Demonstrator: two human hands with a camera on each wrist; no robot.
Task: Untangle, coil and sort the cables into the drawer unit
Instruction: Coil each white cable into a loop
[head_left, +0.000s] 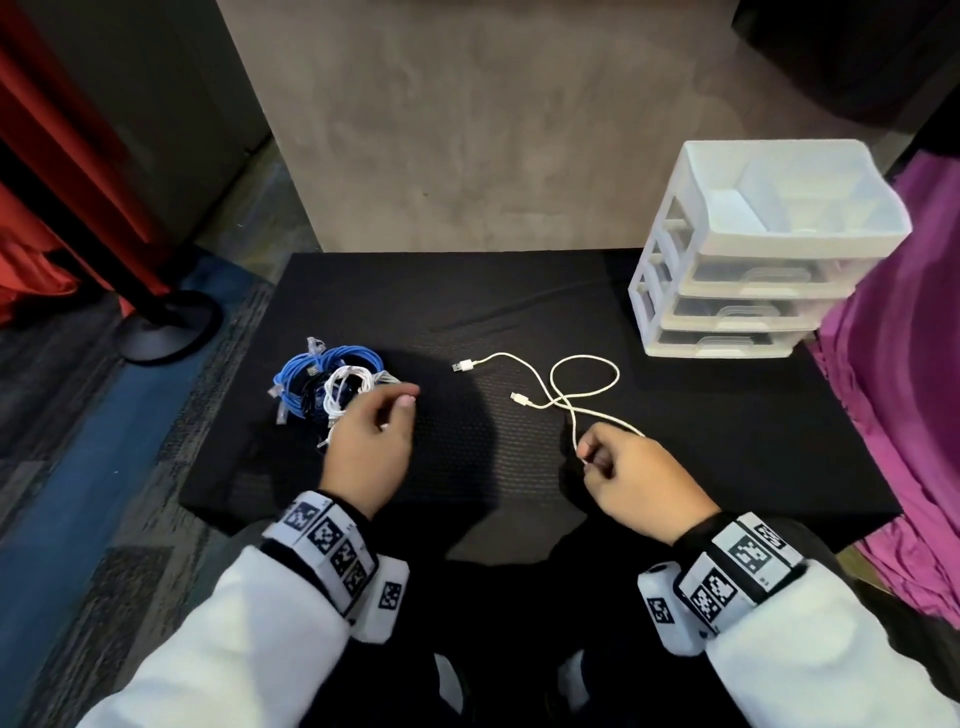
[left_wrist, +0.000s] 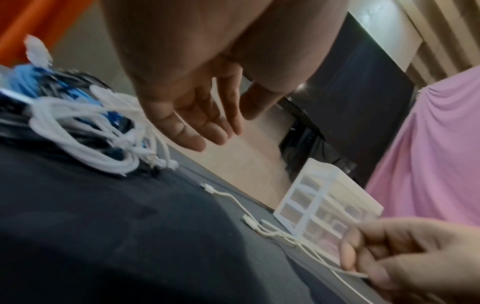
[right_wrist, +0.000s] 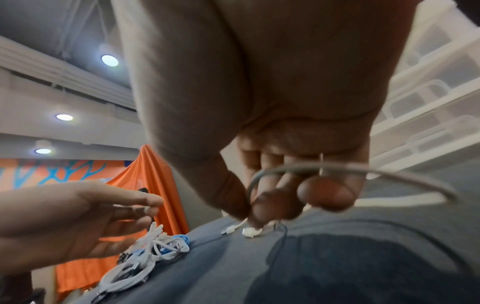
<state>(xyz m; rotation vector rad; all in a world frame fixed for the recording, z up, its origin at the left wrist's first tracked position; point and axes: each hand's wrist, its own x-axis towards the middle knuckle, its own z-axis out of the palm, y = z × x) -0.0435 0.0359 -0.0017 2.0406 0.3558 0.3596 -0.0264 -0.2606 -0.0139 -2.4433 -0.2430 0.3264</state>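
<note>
Right hand (head_left: 631, 475) pinches one loose white cable (head_left: 584, 382) at the near side of the black mat (head_left: 701, 436).
Left hand (head_left: 371, 441) hovers with relaxed fingers, holding nothing, just beside the tangled cable pile (head_left: 324, 382); drawer unit (head_left: 753, 249) stands at the mat's far right corner, drawers closed.

one loose white cable (head_left: 586, 364), one cable tangle (head_left: 326, 383), one drawer unit (head_left: 753, 249), two hands

cable tangle (head_left: 327, 387) left, drawer unit (head_left: 753, 254) right
</note>
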